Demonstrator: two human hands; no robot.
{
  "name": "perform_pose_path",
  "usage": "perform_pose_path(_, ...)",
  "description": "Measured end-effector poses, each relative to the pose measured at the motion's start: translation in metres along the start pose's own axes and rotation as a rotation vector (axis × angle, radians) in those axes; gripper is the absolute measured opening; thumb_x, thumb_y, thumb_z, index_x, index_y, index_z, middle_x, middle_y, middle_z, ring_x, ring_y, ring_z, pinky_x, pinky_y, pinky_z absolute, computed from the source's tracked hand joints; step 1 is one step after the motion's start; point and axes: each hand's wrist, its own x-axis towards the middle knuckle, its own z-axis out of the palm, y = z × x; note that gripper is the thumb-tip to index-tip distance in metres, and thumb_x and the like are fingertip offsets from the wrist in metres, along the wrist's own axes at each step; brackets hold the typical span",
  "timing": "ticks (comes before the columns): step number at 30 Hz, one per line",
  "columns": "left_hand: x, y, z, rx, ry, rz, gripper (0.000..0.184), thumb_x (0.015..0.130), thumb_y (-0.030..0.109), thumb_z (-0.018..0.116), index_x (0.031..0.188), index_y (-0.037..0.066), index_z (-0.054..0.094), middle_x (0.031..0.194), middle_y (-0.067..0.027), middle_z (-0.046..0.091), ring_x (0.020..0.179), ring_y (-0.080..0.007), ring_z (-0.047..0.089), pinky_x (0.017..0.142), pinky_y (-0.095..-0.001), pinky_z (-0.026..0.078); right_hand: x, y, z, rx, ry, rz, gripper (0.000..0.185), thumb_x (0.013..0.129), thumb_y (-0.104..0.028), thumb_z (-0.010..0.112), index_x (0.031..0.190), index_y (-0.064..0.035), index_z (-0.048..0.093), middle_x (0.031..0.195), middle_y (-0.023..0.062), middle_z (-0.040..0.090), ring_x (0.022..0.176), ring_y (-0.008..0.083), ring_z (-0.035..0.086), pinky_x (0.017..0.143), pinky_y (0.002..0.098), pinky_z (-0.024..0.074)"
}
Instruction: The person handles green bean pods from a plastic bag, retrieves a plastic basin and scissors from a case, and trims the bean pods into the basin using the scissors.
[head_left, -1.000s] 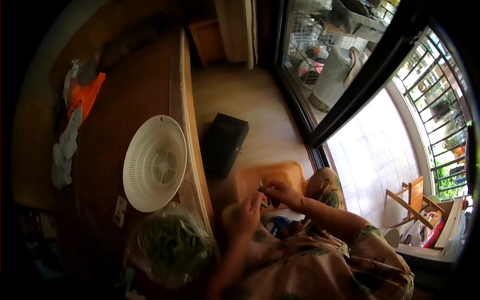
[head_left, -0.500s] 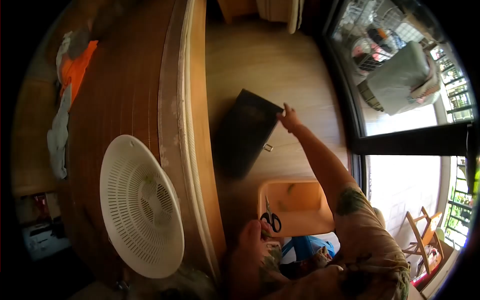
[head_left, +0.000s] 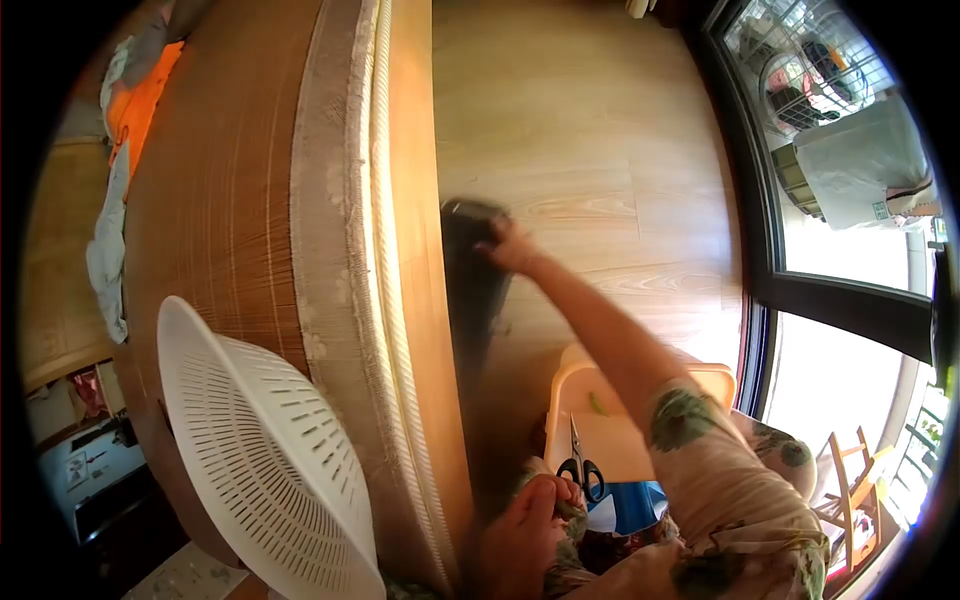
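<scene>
My right hand (head_left: pixel 508 246) reaches out to a black box (head_left: pixel 475 270), its fingers gripping the upper corner. Both are smeared by motion, and the box stands close along the wooden edge at its left. Nearer to me, my left hand (head_left: pixel 543 508) is closed, with a bit of green showing at its fingers that I cannot identify. Scissors with black handles (head_left: pixel 581 478) are right beside those fingers, blades pointing away from me over an orange basin (head_left: pixel 640 378). Whether the left hand touches the scissors is unclear. A green piece (head_left: pixel 598 403) lies in the basin.
A white slotted colander (head_left: pixel 290 460) rests tilted on the brown mat (head_left: pixel 225 200) at left. Orange cloth (head_left: pixel 148 105) lies farther along it. A dark-framed glass door (head_left: pixel 760 220) borders the wooden floor (head_left: pixel 590 130). A small wooden stool (head_left: pixel 855 480) stands at right.
My right hand has moved the black box left, against the wooden edge, turning it so less of its face shows. The view has shifted; the colander now looks more tilted. My left hand stays closed.
</scene>
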Motion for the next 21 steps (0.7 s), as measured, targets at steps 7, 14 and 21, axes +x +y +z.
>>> perform_pose_path(7, -0.012, 0.015, 0.014, 0.245, 0.04, 0.158, 0.015, 0.093, 0.013, 0.046, 0.082, 0.004, 0.05, 0.081, -0.0062, 0.052, 0.075, -0.0163, 0.049, 0.067, -0.026, 0.04, -0.072, -0.043, 0.043, 0.271, -0.268, -0.369, 0.061, 0.086, -0.03, 0.055, 0.134, 0.001, 0.035, 0.139, 0.0233, 0.033, 0.133, 0.034, 0.026, 0.107, 0.0397, 0.0281)
perform_pose_path(14, -0.009, -0.014, 0.013, -0.02, -0.102, 0.408, 0.024, 0.096, 0.021, 0.044, 0.078, 0.006, 0.052, 0.074, -0.0022, 0.052, 0.069, -0.01, 0.047, 0.06, -0.0237, 0.037, -0.278, -0.007, -0.126, 0.812, -0.214, -0.072, 0.024, 0.089, -0.026, 0.055, 0.096, -0.0032, 0.059, 0.086, 0.0047, 0.061, 0.077, 0.0118, 0.057, 0.066, 0.0261, 0.0474)
perform_pose_path(21, -0.051, -0.047, 0.045, 0.499, -0.492, 0.749, 0.026, 0.096, 0.02, 0.043, 0.08, 0.004, 0.055, 0.076, 0.0, 0.055, 0.07, -0.0073, 0.048, 0.065, -0.0208, 0.039, -0.462, 0.009, -0.165, 1.005, -0.103, -0.012, 0.019, 0.088, -0.02, 0.056, 0.095, -0.0025, 0.057, 0.074, 0.0038, 0.058, 0.062, 0.0102, 0.057, 0.055, 0.0222, 0.0453)
